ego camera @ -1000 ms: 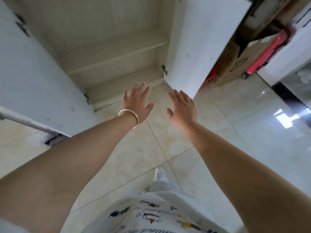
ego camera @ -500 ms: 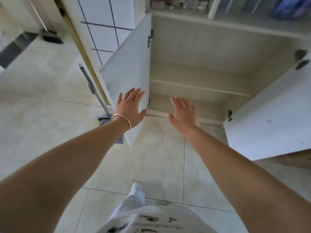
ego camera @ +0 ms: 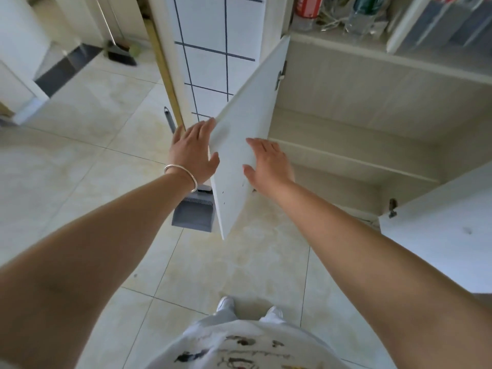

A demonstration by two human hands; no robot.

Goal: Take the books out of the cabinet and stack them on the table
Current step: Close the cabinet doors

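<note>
The left hand (ego camera: 192, 153) lies flat and open against the outer face of the left door (ego camera: 239, 145), holding nothing; the dustpan (ego camera: 194, 211) stands just behind that door. The right hand (ego camera: 269, 163), also open and empty, hovers over the inner face. No books show on the cabinet (ego camera: 359, 145) shelves; none are in view. Swinging the door wider could knock the dustpan.

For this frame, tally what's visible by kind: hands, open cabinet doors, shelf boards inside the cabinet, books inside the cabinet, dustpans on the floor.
Hands: 2, left hand and right hand
Open cabinet doors: 2, left door and right door
Shelf boards: 2, upper and lower
Books in cabinet: 0
Dustpans: 1
Total: 7
</note>
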